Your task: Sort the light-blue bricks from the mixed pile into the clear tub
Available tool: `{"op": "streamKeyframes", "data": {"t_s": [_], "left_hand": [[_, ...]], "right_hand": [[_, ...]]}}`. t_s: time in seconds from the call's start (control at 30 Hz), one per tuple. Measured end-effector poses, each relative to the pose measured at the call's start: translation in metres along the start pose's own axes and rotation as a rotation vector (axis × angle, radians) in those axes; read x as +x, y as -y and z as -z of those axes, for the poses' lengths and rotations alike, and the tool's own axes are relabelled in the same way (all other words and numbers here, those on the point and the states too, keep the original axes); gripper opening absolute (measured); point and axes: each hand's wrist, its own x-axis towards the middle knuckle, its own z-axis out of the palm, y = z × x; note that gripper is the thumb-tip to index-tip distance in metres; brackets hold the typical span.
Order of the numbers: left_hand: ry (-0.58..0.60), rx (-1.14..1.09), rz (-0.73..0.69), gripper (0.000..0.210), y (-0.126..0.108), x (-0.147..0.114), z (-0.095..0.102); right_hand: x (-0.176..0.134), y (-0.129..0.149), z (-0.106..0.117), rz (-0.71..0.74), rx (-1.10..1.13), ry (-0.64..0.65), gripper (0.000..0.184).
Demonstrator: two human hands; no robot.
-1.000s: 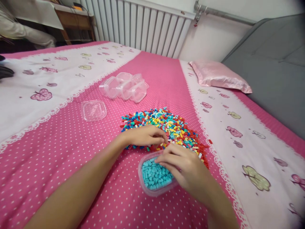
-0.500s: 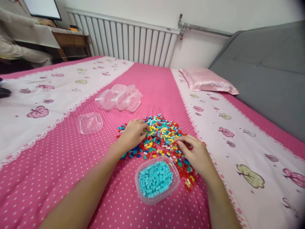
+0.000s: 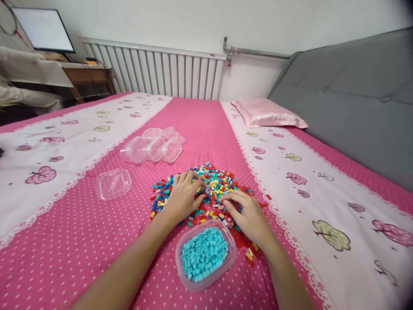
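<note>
A loose heap of small multicoloured toy building bricks (image 3: 217,183) lies on the pink dotted bedspread. My left hand (image 3: 183,193) rests over the heap's left side, fingers bent and thumb held apart, touching the bricks. At the right side my right hand (image 3: 247,213) reaches in, its index finger and thumb close together but apart, with no brick visible between them. Both palms face down, so what lies beneath them is hidden. Close in front of the heap stands a clear plastic tub (image 3: 232,254), holding many light-blue bricks (image 3: 204,254) only.
Several clear plastic tubs (image 3: 155,148) lie grouped beyond the heap, and a clear lid (image 3: 114,184) is to the left. A pink pillow (image 3: 269,113) leans near the grey headboard (image 3: 348,90). At far left a person's sleeve (image 3: 19,60) shows by a desk with a monitor (image 3: 45,30).
The whole view has shifted, with the scene lower and further left. My left hand has moved rightward over the heap, and my right hand slightly left, bringing the hands closer together.
</note>
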Motion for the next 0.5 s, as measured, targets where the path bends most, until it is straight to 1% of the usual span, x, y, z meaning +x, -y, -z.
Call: {"op": "streamKeyframes", "data": {"t_s": [0.2, 0.37, 0.5], "left_hand": [[-0.006, 0.016, 0.001, 0.014, -0.0035, 0.0029, -0.0101], [-0.015, -0.006, 0.006, 0.008, -0.0037, 0.0032, -0.0097], [-0.017, -0.069, 0.009, 0.008, -0.0039, 0.0039, -0.0090]], "right_hand": [[0.0011, 0.0014, -0.0037, 0.002, 0.005, 0.022, 0.018], [0.0013, 0.0038, -0.0024, -0.004, 0.010, 0.027, 0.018], [0.0013, 0.0056, -0.0016, -0.012, 0.011, 0.044, 0.018]]}}
